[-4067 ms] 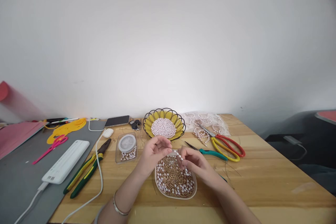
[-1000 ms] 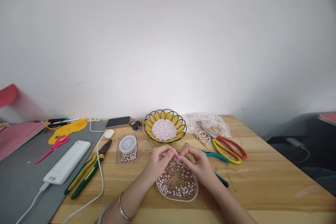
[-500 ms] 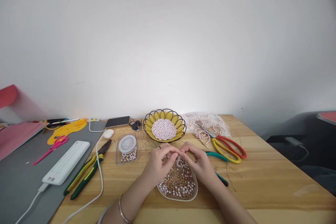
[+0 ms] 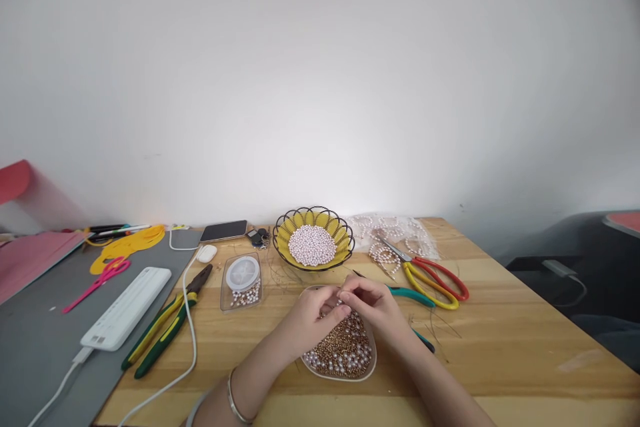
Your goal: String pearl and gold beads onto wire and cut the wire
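Observation:
Over a pale bowl (image 4: 369, 373) of gold and pearly beads (image 4: 336, 350), my two hands meet at the fingertips. My left hand (image 4: 309, 323) is closed in a pinch, thumb against fingers. Pressed close to it, my right hand (image 4: 377, 312) pinches as well. Whatever sits between the fingertips is too small and covered to name. The hands hide the bowl's far part. Partly behind my right hand lies a teal-handled tool (image 4: 415, 296). Just beyond the hands stands a yellow basket (image 4: 283, 247) with a black looped rim, holding small pale beads (image 4: 313, 245).
Red-and-yellow-handled scissors (image 4: 435, 280) lie right, near bagged bead strands (image 4: 400, 230) and loose thin wires. To the left are a clear box (image 4: 225, 287) with a spool, green-yellow pliers (image 4: 167, 327), a white cable (image 4: 194, 347), a power bank (image 4: 125, 310), a phone (image 4: 224, 231) and pink scissors (image 4: 97, 283).
My left hand has shifted slightly down and turned, its fingers now tucked behind the right fingertips. My right hand's fingers have curled in a little. The tabletop things stay put.

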Demonstrator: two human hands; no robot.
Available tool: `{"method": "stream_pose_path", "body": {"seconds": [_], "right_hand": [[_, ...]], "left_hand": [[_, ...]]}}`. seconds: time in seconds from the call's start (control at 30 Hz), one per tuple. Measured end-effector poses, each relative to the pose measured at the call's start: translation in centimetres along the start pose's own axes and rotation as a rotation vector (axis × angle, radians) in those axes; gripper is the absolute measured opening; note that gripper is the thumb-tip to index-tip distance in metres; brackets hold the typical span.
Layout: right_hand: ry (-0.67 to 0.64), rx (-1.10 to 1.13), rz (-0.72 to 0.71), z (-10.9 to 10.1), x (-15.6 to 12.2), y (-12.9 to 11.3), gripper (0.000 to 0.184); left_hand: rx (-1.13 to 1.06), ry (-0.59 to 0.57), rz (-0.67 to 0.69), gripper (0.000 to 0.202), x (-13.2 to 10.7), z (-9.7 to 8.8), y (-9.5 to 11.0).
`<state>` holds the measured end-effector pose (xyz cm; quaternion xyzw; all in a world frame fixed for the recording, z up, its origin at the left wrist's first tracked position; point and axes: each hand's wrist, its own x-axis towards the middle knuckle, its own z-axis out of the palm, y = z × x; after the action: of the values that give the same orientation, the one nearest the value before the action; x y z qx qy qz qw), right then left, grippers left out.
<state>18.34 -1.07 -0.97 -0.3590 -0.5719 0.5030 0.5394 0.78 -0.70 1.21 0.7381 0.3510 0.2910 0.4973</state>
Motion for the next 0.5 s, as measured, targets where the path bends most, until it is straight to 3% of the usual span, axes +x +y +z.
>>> {"method": "stream_pose_path", "body": {"seconds": [0.17,0.5], "right_hand": [[-0.044,0.104,0.164,-0.06,-0.10,0.42,0.038],[-0.055,0.103,0.170,-0.46,0.00,-0.37,0.039]], "left_hand": [[-0.008,-0.090,0.011,0.041,-0.08,-0.16,0.68],[-0.270,-0.172,-0.155,0.051,-0.15,-0.49,0.22]]}}
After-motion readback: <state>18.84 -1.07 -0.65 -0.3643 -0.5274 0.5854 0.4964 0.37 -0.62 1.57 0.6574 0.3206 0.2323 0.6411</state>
